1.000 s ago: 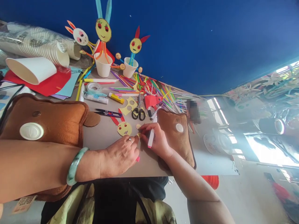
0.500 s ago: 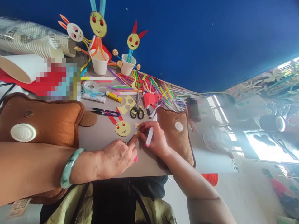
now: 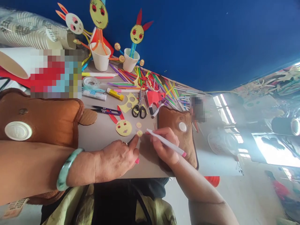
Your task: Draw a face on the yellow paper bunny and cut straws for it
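Note:
My left hand (image 3: 117,157) rests on the table, its index fingertip at the edge of a small yellow paper circle (image 3: 139,133). Its other fingers are curled round a pink marker cap (image 3: 137,161). In my right hand (image 3: 165,144) is a white marker (image 3: 167,142) with a pink end, its tip pointing left, just off the yellow circle. Another small circle (image 3: 138,125) lies above. Left of them is a yellow paper face (image 3: 123,127) with red ears.
Behind lie black-handled scissors (image 3: 139,111), thread snips (image 3: 106,110), a glue stick (image 3: 115,94) and several coloured sticks. Paper cups (image 3: 101,59) hold rabbit figures at the back. Brown cushions flank the work, left (image 3: 56,120) and right (image 3: 173,122).
My right hand has moved right, off the small circles, and the marker has swung from nearly upright to slanting with its tip at the left. The view has shifted slightly.

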Motion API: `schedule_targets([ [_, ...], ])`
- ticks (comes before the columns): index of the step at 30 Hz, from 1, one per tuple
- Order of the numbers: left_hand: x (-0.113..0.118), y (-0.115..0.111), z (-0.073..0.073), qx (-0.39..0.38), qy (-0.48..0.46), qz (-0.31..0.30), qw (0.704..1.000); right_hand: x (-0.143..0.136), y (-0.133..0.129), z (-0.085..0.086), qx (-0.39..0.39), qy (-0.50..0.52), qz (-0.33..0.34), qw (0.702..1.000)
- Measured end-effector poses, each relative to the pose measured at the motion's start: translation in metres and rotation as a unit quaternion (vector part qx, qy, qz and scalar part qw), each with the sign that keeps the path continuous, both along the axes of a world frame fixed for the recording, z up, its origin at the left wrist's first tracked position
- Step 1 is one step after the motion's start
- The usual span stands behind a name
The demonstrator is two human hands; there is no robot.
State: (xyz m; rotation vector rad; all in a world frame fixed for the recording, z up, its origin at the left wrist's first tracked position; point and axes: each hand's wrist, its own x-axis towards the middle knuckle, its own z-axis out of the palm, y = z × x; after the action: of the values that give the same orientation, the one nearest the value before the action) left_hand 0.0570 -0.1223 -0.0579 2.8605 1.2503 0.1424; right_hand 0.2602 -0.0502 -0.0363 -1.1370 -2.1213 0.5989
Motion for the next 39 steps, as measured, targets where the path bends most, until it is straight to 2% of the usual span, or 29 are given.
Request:
schedule_targets([
  [3,0.002,0.001,0.005,0.011,-0.012,0.005,1.000,-0.004,0.001,0.002,0.031,-0.051,0.028,0.998],
  [9,0.003,0.003,0.011,0.005,-0.019,0.000,1.000,-0.007,0.005,-0.002,0.016,-0.028,0.062,0.998],
  [22,0.003,0.005,0.009,-0.019,-0.005,0.002,1.000,-0.009,0.008,-0.004,-0.008,-0.047,0.052,0.997],
  [32,0.004,0.013,0.014,0.028,-0.006,-0.022,0.999,-0.008,0.007,-0.007,0.005,-0.064,0.043,0.997],
  [39,0.002,0.009,0.015,0.041,0.014,-0.024,0.999,-0.011,0.008,-0.007,-0.014,-0.060,0.042,0.997],
])
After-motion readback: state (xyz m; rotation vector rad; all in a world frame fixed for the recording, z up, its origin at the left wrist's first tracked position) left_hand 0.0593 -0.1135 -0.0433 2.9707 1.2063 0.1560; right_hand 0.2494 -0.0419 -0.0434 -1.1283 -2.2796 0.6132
